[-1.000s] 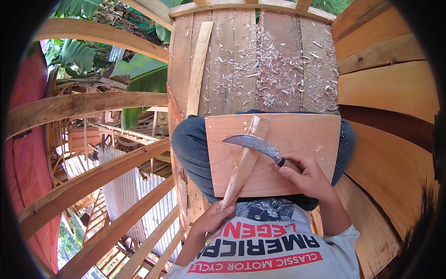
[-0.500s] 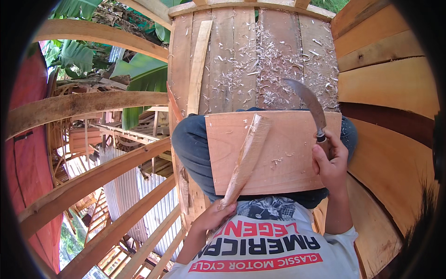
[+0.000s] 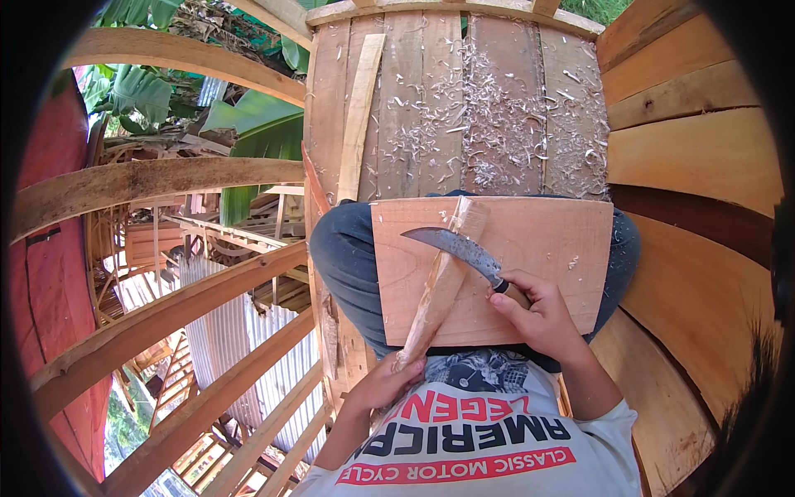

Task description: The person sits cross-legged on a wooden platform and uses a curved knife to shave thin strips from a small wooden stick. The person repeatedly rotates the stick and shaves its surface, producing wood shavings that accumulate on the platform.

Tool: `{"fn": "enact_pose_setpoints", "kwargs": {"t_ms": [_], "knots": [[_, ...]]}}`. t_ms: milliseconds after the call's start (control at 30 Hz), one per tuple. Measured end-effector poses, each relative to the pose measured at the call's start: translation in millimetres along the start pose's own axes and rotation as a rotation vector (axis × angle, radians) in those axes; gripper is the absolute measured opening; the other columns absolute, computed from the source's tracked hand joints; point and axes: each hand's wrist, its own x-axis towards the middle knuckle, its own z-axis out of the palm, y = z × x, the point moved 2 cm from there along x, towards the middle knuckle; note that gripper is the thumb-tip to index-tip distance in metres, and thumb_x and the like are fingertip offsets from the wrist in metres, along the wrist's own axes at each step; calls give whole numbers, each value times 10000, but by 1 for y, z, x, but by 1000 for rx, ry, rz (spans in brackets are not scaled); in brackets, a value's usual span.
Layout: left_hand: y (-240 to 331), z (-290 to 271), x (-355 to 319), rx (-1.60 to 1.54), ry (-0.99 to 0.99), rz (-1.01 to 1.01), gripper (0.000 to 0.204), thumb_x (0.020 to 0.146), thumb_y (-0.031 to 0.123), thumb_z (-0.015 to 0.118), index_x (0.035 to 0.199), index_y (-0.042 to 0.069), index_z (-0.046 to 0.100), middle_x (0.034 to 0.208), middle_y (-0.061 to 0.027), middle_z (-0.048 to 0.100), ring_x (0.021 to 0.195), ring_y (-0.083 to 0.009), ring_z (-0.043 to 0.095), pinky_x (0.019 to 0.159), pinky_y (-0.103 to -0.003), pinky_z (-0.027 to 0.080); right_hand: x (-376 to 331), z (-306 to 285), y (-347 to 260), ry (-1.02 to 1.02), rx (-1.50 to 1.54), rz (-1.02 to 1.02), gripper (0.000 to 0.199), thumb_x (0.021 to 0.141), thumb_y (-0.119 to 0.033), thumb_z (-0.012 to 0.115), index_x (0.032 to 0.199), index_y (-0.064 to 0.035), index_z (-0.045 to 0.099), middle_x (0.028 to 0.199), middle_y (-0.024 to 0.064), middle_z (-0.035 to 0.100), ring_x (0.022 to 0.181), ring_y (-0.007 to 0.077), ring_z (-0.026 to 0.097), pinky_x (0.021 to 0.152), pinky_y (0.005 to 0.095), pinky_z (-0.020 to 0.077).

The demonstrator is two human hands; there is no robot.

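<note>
My left hand [image 3: 387, 383] is closed round the near end of a roughly hewn wooden stick [image 3: 431, 311]. The stick slants away and to the right, its far end over a flat wooden board [image 3: 546, 248] that lies across my lap. In my right hand [image 3: 538, 313] is a curved knife [image 3: 464, 253] with a dark blade, its handle mostly hidden by my fingers. The blade crosses over the upper part of the stick, its tip pointing left; whether it touches the wood I cannot tell. A few shavings [image 3: 573, 262] lie on the board.
Pale wood shavings [image 3: 505, 116] are strewn over the plank floor [image 3: 402, 62] ahead. A long wooden strip [image 3: 361, 116] lies on its left side. Slatted rails [image 3: 166, 178] border the left, with corrugated sheets [image 3: 219, 323] beyond them. A plank wall [image 3: 687, 157] stands on the right.
My right hand has brought the knife leftward from the board's right edge, its blade now across the stick. My left hand keeps its hold. Shavings on the board have shifted.
</note>
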Motion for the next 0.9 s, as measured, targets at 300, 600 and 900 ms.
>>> {"fn": "enact_pose_setpoints", "kwargs": {"t_ms": [300, 600, 900], "knots": [[9, 4, -1, 150, 43, -6, 330, 950, 369, 550, 840, 60, 513, 704, 40, 451, 678, -71, 399, 618, -245, 361, 0, -32, -29, 129, 141, 69, 156, 939, -151, 575, 993, -5, 579, 618, -37, 491, 557, 15, 447, 478, 198, 332], [5, 9, -1, 1, 73, 12, 323, 956, 359, 546, 842, 59, 511, 710, 44, 454, 673, -66, 404, 606, -234, 358, 1, -8, -7, -142, 300, 297, 228, 956, -197, 544, 1025, 10, 610, 582, -14, 487, 491, 44, 452, 434, 220, 334], [2, 6, -2, 49, 63, -16, 330, 952, 373, 554, 860, 59, 511, 725, 41, 459, 687, -68, 407, 625, -236, 364, 4, -10, 0, 560, -501, -368, 196, 903, -132, 614, 1019, 24, 587, 589, 8, 478, 520, 85, 443, 468, 265, 345]]}}
